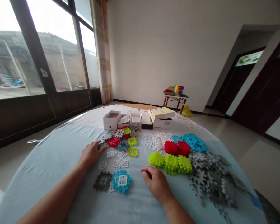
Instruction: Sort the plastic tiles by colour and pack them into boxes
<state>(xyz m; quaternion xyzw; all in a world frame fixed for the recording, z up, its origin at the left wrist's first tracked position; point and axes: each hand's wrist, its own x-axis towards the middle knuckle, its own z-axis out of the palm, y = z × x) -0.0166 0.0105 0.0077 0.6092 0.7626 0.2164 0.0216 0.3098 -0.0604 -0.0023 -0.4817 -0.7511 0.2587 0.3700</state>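
Observation:
My left hand (pixel 90 154) reaches to the left edge of a mixed pile, thumb and fingers apart, fingertips by a grey interlocking piece (pixel 104 145). In that pile lie a red piece (pixel 113 142), a grey-and-blue piece (pixel 123 146) and lime green pieces (pixel 133 152). White window-shaped inserts (pixel 120 163) are scattered in front. Loosely curled, my right hand (pixel 156 182) rests on the cloth near the lime green stacks (pixel 171 163), with nothing visible in it. Between my forearms, a blue toothed piece (pixel 121 181) carrying a white window insert sits beside a dark grey square frame (pixel 103 181).
Red stacks (pixel 177 147), a blue heap (pixel 192 142), white inserts (pixel 160 140) and a large grey heap (pixel 212 174) cover the right side. Open white boxes (pixel 112 120) and a yellow-lidded box (pixel 162 113) stand at the back. A cloth (pixel 49 174) covers the round table.

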